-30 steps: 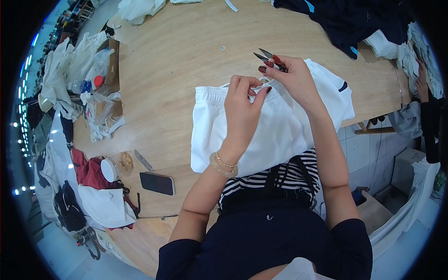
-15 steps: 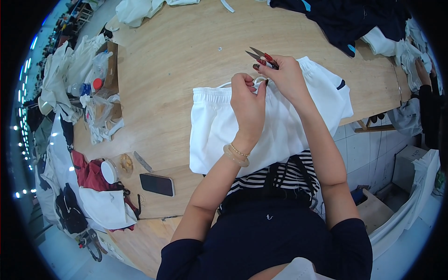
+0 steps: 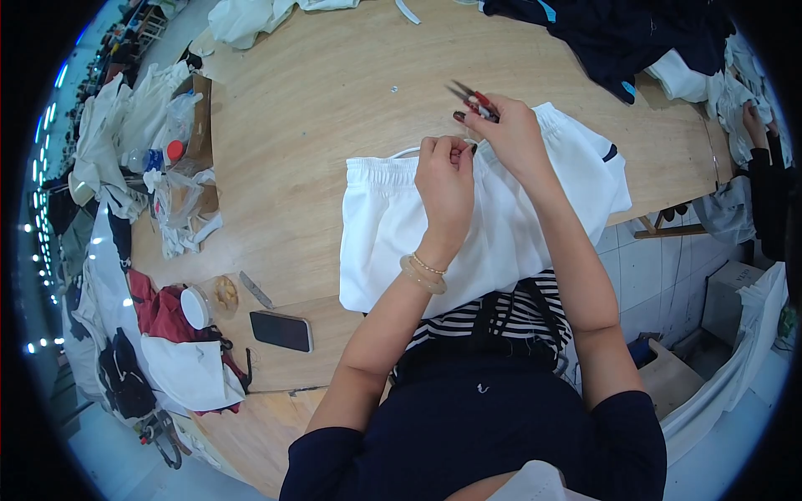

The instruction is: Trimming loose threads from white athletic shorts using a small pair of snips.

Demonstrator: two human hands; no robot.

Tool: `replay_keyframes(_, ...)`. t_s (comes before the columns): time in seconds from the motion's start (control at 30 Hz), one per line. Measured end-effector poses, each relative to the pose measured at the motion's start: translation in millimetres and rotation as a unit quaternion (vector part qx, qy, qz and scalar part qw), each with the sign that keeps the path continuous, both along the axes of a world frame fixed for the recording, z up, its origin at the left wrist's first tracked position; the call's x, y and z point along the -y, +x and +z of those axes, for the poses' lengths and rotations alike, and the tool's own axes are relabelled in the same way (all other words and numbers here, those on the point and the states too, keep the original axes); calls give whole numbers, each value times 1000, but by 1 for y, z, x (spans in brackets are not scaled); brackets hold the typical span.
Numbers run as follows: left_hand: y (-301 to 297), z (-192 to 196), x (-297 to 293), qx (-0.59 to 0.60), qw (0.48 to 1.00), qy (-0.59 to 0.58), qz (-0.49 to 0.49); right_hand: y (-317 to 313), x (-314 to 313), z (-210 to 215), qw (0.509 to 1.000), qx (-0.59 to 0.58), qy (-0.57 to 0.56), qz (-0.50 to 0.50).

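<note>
The right hand (image 3: 511,138) is gripping a pair of red-handled snips (image 3: 479,102), its fingers wrapping the handles; the slim blades are standing slightly apart and pointing toward 10 o'clock. The left hand (image 3: 445,185) is pinching at the elastic waistband (image 3: 380,172), thumb and fingertips together; whether cord or cloth is being clamped, one cannot tell. The waistband is belonging to a white garment (image 3: 393,238), which is lying beneath both hands at the near side of the wooden table (image 3: 292,125). Taking the white garment as the dial's centre, a white cord (image 3: 406,152) is looping above the waistband at 11 o'clock, and a dark patch (image 3: 611,152) is showing on the cloth at 2. At 8 o'clock a phone (image 3: 281,331) is resting face up, with a grey blade-like tool (image 3: 256,289) and a white-lidded tub (image 3: 195,307) lying beyond. A cardboard box (image 3: 200,125) is standing at 10, navy clothing (image 3: 618,42) is spreading at 1, and a co-worker's hand (image 3: 755,129) is touching pale fabric at 2
</note>
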State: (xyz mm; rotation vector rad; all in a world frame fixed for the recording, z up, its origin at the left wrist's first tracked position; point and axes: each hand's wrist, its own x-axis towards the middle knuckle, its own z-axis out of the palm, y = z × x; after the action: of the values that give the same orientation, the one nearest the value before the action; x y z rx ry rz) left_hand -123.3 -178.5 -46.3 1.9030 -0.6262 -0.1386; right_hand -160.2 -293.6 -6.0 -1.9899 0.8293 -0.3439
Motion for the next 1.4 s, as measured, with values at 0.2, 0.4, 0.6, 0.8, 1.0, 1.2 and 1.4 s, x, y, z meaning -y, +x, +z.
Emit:
replay_keyframes(0.2,23,-3,-10,-156,983,-74,-68,-27,34,-17,980,185,-66,-44)
replay_keyframes(0.4,36,-5,-11,-270,945,-153,-100,-55,21,17,980,129,-154,-11)
replay_keyframes(0.6,39,-1,-10,-308,932,-154,-110,-61,17,3,972,88,-207,69)
replay_keyframes(0.8,42,-2,-10,-317,928,-160,-115,-52,11,-5,970,96,-203,94)
replay_keyframes(1.0,42,-2,-10,-326,924,-164,-115,-47,8,-6,969,99,-201,101)
replay_keyframes(1.2,41,0,-10,-323,925,-161,-120,-44,6,-8,966,99,-214,109)
replay_keyframes(1.4,35,18,-7,-313,896,-315,23,-45,9,-9,979,124,-160,32)
